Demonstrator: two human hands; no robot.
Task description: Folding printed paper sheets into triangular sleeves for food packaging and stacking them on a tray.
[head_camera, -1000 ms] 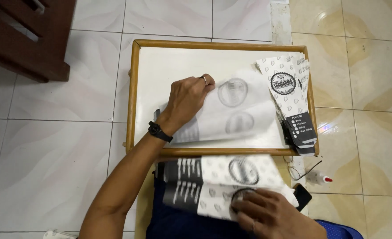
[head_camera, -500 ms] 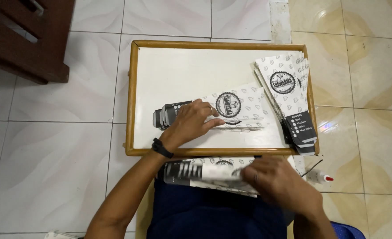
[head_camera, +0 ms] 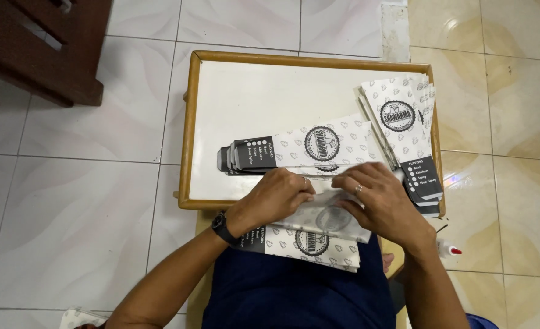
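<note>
Seen from above, a person sits on a pale tiled floor (head_camera: 69, 201) with a wooden-framed white tray (head_camera: 252, 97) in front of their knees. Both hands work at the near edge of the tray. The left hand (head_camera: 276, 198), with a dark watch on its wrist, and the right hand (head_camera: 383, 204), with a ring on one finger, press flat on a translucent paper sheet (head_camera: 331, 216) that lies on a stack of printed paper sleeves (head_camera: 309, 244) on the lap; the fingers are spread and pinching along the sheet's upper edge, not closed around anything. Just beyond the hands, on the tray, lies a row of finished sleeves (head_camera: 306, 149), white with a round dark emblem and black ends, fanned toward the left. A second pile of sleeves (head_camera: 404, 128) rests against the tray's right rim, its black ends hanging over the near corner. A small glue bottle with a red cap (head_camera: 447, 248) lies on the floor just beside the right forearm, and a dark wooden piece of furniture (head_camera: 38, 42) fills the upper left corner. The likely risks: the sheet could crease crookedly if the two hands press unevenly, the lap stack could slide off the dark blue clothing, the right elbow could knock the overhanging pile off the tray, and the forearm could roll onto the glue bottle.
</note>
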